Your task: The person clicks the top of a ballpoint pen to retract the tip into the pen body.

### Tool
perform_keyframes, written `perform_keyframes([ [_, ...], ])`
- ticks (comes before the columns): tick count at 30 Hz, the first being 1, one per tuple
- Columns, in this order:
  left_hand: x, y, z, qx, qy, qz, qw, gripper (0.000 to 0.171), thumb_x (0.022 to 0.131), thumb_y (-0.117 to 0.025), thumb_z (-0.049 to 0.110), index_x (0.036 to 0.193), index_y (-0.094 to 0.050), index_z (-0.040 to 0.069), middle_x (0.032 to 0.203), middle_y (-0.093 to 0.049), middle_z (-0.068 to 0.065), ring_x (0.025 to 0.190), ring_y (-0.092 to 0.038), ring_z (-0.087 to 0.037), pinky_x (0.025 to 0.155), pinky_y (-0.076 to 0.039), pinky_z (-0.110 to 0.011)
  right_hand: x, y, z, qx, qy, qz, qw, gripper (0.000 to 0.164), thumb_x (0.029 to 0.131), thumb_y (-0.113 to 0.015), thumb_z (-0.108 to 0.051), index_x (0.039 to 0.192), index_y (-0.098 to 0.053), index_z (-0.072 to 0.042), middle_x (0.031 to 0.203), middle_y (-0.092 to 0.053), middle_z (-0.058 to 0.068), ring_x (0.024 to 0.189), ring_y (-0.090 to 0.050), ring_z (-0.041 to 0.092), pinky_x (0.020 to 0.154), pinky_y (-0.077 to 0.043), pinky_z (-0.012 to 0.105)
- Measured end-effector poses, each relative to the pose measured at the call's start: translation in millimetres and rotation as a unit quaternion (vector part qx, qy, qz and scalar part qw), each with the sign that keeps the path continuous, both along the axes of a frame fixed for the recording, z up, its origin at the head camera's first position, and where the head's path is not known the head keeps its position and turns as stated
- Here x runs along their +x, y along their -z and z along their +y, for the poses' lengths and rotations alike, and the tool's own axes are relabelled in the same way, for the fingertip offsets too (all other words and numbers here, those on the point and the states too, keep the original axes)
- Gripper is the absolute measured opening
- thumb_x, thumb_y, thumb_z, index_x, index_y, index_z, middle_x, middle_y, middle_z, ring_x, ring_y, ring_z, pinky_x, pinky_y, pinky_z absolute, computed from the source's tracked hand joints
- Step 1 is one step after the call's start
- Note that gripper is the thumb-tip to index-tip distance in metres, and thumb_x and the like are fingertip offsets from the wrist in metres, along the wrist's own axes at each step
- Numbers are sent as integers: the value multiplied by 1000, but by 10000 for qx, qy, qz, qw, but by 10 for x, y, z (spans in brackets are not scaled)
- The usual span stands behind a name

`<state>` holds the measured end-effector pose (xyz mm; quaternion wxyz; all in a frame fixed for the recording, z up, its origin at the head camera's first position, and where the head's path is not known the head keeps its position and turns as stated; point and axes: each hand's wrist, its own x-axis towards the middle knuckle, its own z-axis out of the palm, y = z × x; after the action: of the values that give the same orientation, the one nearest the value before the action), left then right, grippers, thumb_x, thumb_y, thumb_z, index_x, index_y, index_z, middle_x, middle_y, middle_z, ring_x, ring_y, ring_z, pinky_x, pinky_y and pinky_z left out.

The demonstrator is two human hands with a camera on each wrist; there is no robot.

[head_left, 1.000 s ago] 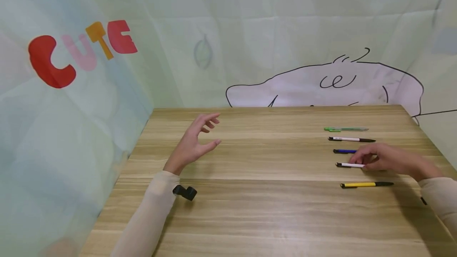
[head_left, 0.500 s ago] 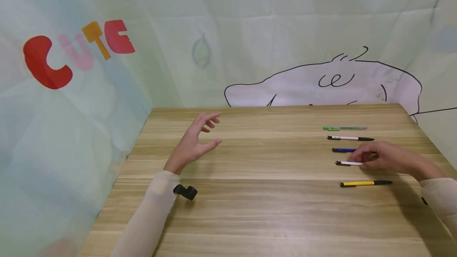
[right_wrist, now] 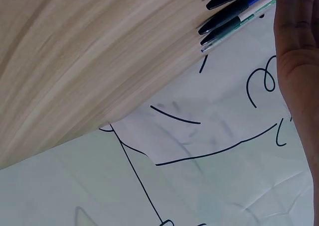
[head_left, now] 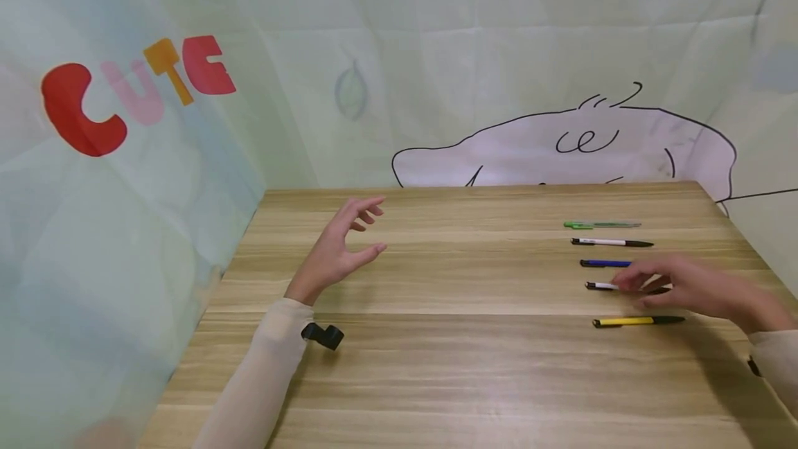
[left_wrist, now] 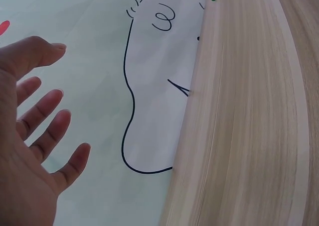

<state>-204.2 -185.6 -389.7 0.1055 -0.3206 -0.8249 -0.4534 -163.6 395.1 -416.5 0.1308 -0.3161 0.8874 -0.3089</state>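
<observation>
My right hand [head_left: 695, 288] hovers low over the nearer white pen [head_left: 600, 286], thumb and fingers apart, hiding part of its barrel. The pen lies on the table, its black tip visible between thumb and fingers. Just beyond lies a blue pen [head_left: 601, 264], its tip end covered by the hand. Farther back are another white pen [head_left: 607, 242] and a clear green pen [head_left: 605, 225]; a yellow pen [head_left: 623, 322] lies closest to me. In the head view my left hand [head_left: 337, 251] is held above the table's left side, fingers loosely bent around nothing.
The wood-grain table [head_left: 467, 380] meets a printed cloth backdrop [head_left: 436, 89] along its far and left edges. The pens form a roughly parallel column on the right. A small black camera [head_left: 324, 336] sits on the left wrist.
My right hand has let go of the nearer white pen; the thumb has parted from the fingers and the hand has drawn slightly right. The pen and the left hand stay in place.
</observation>
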Motion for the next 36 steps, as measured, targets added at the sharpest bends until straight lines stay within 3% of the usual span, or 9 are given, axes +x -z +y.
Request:
perform_keyframes([
  [6, -4, 11, -8, -42, -21, 39, 10000, 71, 88, -80, 12, 150, -47, 22, 132, -57, -6, 115, -53, -24, 96, -49, -50, 89, 68, 7, -117, -139, -81, 9998, 31, 90, -78, -17, 120, -71, -18, 114, -74, -3, 104, -66, 1, 82, -53, 16],
  [10, -8, 13, -11, -37, -11, 39, 10000, 71, 88, -80, 12, 150, -47, 23, 132, -57, -6, 114, -52, -21, 96, -49, -51, 123, 126, 5, -462, -349, -348, 9977, 31, 90, -76, -12, 121, -70, -14, 115, -73, 1, 105, -68, 4, 84, -54, 18],
  [16, -13, 20, -15, -71, -50, 36, 10000, 71, 88, -80, 13, 150, -46, 22, 132, -57, -7, 114, -52, -19, 96, -49, -48, 135, 217, -6, -901, -637, -358, 9932, 31, 88, -75, -1, 118, -69, -10, 115, -72, 5, 103, -68, 7, 85, -55, 19],
  [24, -2, 6, -4, -90, -52, 10, 9999, 74, 86, -81, 8, 150, -46, 16, 132, -56, -10, 115, -53, -30, 95, -48, -53, 158, 291, -24, -1157, -830, -368, 9891, 31, 87, -75, 3, 114, -71, -11, 113, -72, 6, 104, -68, 6, 85, -57, 20],
  [31, -8, 8, 0, -60, 32, -17, 10000, 72, 87, -81, 12, 150, -46, 22, 132, -56, -7, 116, -53, -31, 96, -48, -52, 147, 337, -54, -1058, -1040, 52, 9889, 34, 87, -74, 5, 112, -72, -18, 107, -72, -1, 93, -66, 5, 77, -55, 19],
  [36, -19, 13, 3, -111, 17, 35, 9999, 71, 88, -79, 13, 150, -46, 23, 132, -56, -6, 116, -53, -31, 96, -49, -50, 137, 310, -72, -758, -752, 89, 9942, 30, 89, -74, 2, 108, -72, -22, 103, -71, -6, 87, -65, 4, 71, -55, 20],
])
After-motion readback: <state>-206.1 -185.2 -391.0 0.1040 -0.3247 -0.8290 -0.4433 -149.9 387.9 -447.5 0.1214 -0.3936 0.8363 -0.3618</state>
